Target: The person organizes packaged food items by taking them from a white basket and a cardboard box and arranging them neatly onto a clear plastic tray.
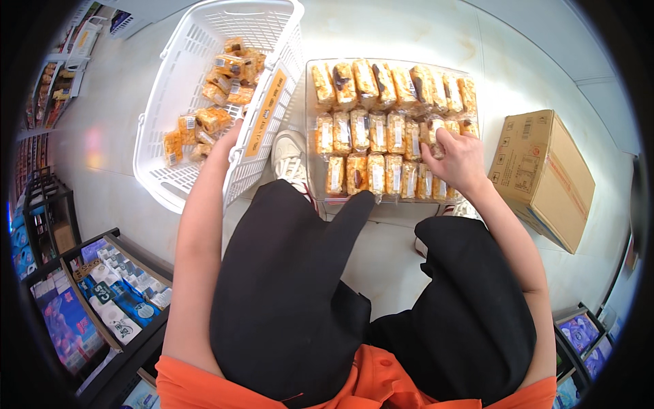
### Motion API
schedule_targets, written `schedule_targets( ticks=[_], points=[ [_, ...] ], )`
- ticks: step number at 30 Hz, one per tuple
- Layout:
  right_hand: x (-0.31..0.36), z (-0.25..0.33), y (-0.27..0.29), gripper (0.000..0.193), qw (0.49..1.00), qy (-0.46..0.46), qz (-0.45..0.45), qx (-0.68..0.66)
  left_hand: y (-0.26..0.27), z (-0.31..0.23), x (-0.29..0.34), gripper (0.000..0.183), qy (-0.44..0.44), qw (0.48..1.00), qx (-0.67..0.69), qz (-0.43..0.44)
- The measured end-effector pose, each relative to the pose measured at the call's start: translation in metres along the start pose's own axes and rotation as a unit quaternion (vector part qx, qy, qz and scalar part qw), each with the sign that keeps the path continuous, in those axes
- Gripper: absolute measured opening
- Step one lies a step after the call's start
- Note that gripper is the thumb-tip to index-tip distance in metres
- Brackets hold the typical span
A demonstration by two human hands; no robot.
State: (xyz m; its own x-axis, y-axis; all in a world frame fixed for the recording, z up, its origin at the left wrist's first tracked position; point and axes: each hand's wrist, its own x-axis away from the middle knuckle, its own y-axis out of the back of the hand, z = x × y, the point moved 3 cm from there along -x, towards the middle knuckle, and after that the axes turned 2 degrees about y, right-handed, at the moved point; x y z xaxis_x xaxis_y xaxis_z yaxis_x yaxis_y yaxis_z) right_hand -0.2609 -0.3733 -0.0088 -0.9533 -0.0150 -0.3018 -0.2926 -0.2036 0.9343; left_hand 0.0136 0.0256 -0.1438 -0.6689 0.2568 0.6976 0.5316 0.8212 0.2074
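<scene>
A pale tiled floor (395, 266) supports three containers. Largest is a white perforated plastic basket (235, 24), at left, with a loose heap of clear-wrapped, golden-brown pastry packs (214, 119) inside. A brown cardboard carton (545, 177) lies to the right, taped along one face. Between them, a shallow, transparent plastic tray (315, 178) holds similar packs in three rows. A white laced shoe (289, 153) stands between basket and tray. The left hand (230, 138) reaches inside the basket's near rim, beside the heap; its fingers are too hidden to tell whether they grip anything. The right hand (453, 158) is over the tray's right half, thumb and curled forefinger drawn narrow, pinching one clear-wrapped pastry pack (433, 127) in the middle row.
</scene>
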Motion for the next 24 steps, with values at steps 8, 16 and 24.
schedule_targets(
  ticks=[8, 16, 24],
  points=[
    [0.009, 0.006, -0.015, 0.035, 0.993, 0.101, 0.028, 0.049, 0.009, 0.027, -0.002, 0.072, 0.005, 0.998, 0.054, -0.009],
    [0.009, -0.002, -0.010, 0.037, 0.993, 0.070, 0.068, 0.069, 0.016, 0.023, -0.006, 0.041, 0.039, 0.983, 0.176, 0.016],
    [0.025, -0.010, -0.001, 0.041, 0.993, 0.091, 0.038, 0.058, -0.028, -0.029, 0.044, 0.040, 0.122, 0.957, 0.252, 0.071]
  ],
)
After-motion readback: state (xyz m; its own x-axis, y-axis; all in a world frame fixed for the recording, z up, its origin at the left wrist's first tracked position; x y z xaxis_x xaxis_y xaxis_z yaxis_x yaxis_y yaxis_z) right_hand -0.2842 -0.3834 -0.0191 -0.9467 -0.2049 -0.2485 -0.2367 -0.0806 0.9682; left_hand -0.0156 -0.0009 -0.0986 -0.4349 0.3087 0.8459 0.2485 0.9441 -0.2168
